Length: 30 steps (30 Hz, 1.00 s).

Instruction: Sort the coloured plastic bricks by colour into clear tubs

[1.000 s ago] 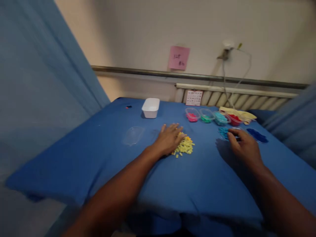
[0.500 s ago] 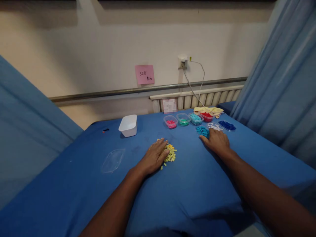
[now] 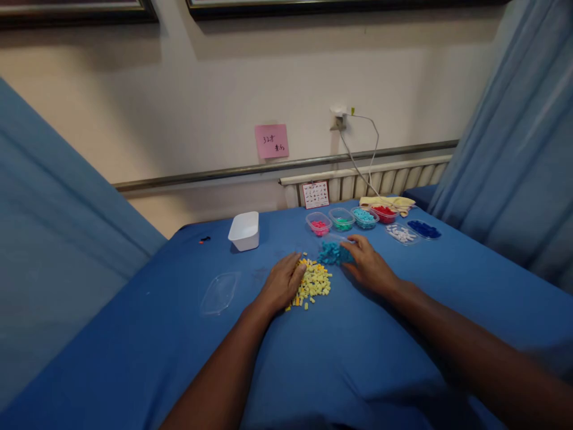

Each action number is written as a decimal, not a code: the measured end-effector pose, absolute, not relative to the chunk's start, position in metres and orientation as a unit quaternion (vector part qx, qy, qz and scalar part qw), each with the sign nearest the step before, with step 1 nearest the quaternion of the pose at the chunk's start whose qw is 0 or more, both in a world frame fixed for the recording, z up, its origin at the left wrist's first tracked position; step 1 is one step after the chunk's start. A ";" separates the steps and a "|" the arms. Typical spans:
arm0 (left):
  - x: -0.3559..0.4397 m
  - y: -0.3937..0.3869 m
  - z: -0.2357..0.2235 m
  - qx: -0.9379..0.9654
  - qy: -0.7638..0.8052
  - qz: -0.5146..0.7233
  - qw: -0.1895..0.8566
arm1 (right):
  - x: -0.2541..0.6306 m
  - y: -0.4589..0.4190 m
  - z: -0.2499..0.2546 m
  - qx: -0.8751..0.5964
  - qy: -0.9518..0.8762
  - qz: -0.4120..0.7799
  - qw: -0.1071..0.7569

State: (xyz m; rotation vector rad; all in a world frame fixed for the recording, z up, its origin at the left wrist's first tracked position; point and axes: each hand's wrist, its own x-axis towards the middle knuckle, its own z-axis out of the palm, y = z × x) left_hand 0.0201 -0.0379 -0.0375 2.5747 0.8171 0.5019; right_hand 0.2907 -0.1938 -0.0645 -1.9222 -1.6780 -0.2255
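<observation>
Near the left edge of the counter [image 3: 313,364] lies one clear lid [image 3: 219,295]; one white tub [image 3: 244,233] stands toward the far edge. The left hand [image 3: 283,280], fingers together, rests against one yellow heap [image 3: 316,282] — loose, orange bits mixed in, seemingly the only lot unboxed. Four clear tubs [image 3: 341,215] line the far edge: pink, green, light blue, red. The right hand [image 3: 367,263] pinches one clear container [image 3: 336,239] of teal pieces [image 3: 331,254] beside the heap. Two shallow trays [image 3: 415,240] — white, dark blue — sit toward the far right corner.

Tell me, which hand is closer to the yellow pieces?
Left: the left hand is at the left edge of the yellow pieces; the right hand is farther, to their right.
</observation>
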 end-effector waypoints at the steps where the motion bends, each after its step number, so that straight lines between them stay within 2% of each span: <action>1: 0.020 -0.038 -0.038 0.919 0.292 0.180 0.197 | 0.287 -0.194 -0.063 -0.699 -0.649 -0.086 0.287; 8: 0.019 -0.038 -0.039 0.912 0.299 0.196 0.203 | 0.303 -0.195 -0.057 -0.685 -0.653 -0.122 0.299; 12: 0.020 -0.041 -0.033 0.894 0.303 0.244 0.221 | 0.298 -0.201 -0.053 -0.657 -0.658 -0.135 0.344; 16: 0.029 -0.048 -0.029 0.832 0.292 0.335 0.334 | 0.269 -0.207 -0.048 -0.553 -0.711 -0.147 0.408; 20: 0.034 -0.050 -0.020 0.753 0.297 0.356 0.467 | 0.270 -0.202 -0.044 -0.505 -0.731 -0.148 0.433; 23: 0.020 -0.033 -0.002 0.715 0.332 0.415 0.454 | 0.318 -0.198 -0.045 -0.617 -0.616 -0.194 0.449; 25: 0.002 -0.013 0.012 0.677 0.351 0.486 0.427 | 0.360 -0.203 -0.050 -0.771 -0.462 -0.210 0.385; 28: -0.028 0.016 0.026 0.603 0.422 0.566 0.371 | 0.408 -0.221 -0.062 -0.844 -0.370 -0.181 0.344; 30: -0.043 0.028 0.028 0.584 0.460 0.568 0.354 | 0.423 -0.234 -0.071 -0.873 -0.339 -0.150 0.317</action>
